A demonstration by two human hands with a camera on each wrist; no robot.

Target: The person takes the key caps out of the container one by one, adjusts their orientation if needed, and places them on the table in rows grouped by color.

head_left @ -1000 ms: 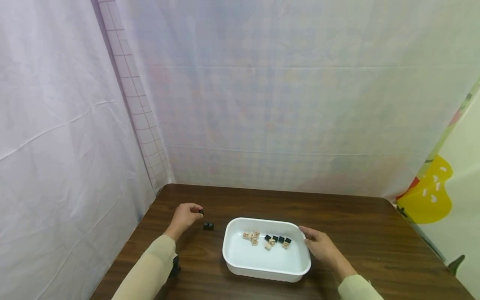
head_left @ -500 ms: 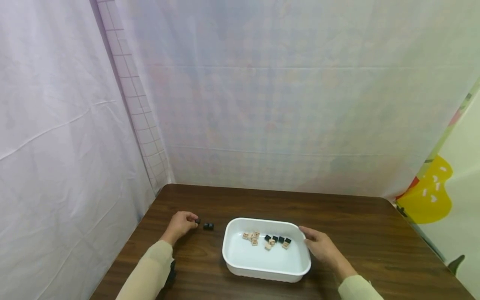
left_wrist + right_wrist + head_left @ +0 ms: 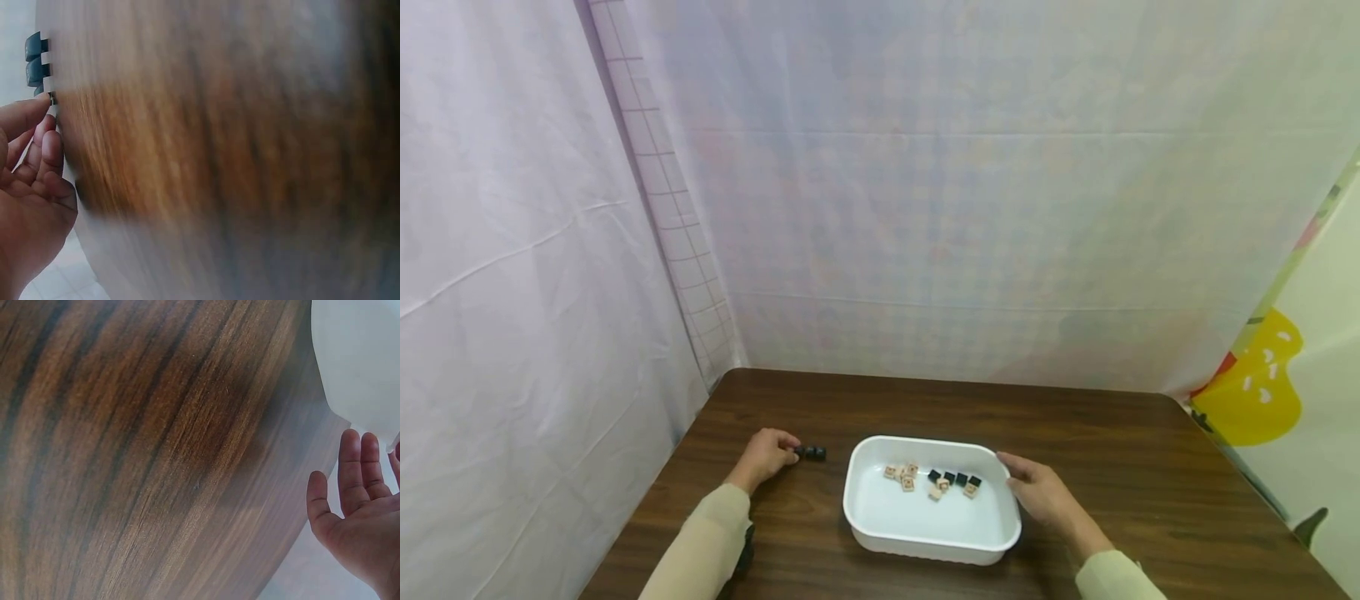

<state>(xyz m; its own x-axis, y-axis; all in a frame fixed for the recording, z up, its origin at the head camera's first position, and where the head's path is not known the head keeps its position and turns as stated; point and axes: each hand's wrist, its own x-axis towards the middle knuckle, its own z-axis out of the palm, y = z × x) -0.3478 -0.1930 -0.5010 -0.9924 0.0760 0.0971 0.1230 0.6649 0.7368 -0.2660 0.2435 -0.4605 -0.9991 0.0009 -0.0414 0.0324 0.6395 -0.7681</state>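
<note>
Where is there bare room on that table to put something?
Bare table lies between the white tray and the curtain, and right of the right hand. It's crowded around the left hand and black blocks, and in the tray's far half, among black tiles and pale tiles; its near half is bare.

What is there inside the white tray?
In the tray lie black blocks and beige blocks. What lies directly under them is covered, so it cannot be seen.

My left hand (image 3: 763,458) partly hides one black block (image 3: 39,90). The pale tiles (image 3: 908,483) are too small to read. The right-wrist view crops my right hand (image 3: 365,528) and white tray (image 3: 362,356).
</note>
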